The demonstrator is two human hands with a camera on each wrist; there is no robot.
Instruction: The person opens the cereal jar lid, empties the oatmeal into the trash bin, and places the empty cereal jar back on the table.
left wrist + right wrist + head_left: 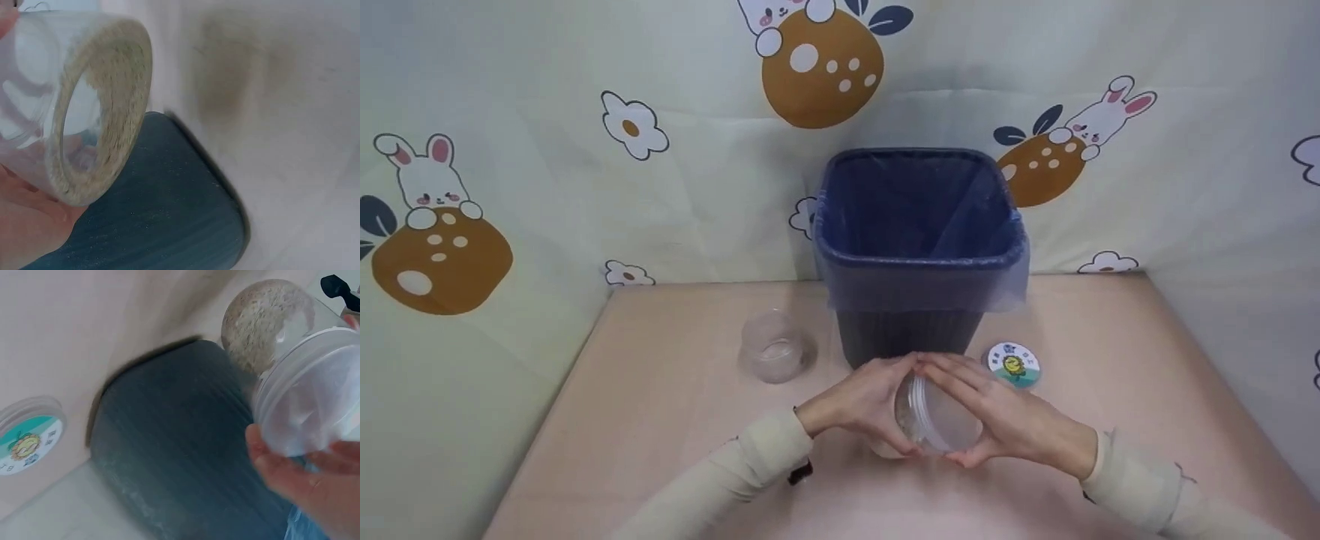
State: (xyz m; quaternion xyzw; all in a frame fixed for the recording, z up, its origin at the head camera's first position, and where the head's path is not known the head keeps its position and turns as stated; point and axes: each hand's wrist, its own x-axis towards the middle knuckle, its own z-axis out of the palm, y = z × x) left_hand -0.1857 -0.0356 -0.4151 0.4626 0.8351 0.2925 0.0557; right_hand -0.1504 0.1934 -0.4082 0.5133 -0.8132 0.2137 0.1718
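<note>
A clear jar (pixel 907 414) is tipped on its side between both hands, just in front of the bin. Beige, grainy material (pixel 126 84) lies at its bottom and leaves a bare patch in the middle. My left hand (pixel 868 399) grips the jar's body, thumb and fingers spread around it. On the other end sits a translucent lid (pixel 315 396), held at its edge by my right hand (pixel 1001 411). The fingertips of both hands meet at the far side of the jar in the head view.
A dark bin (pixel 911 337) with a clear bag folded over its rim stands at the back. Left of it is a clear plastic cup (pixel 772 349). A round container with a sunflower-patterned lid (pixel 1014 364) lies to the right. Patterned cloth (pixel 697 187) walls the table.
</note>
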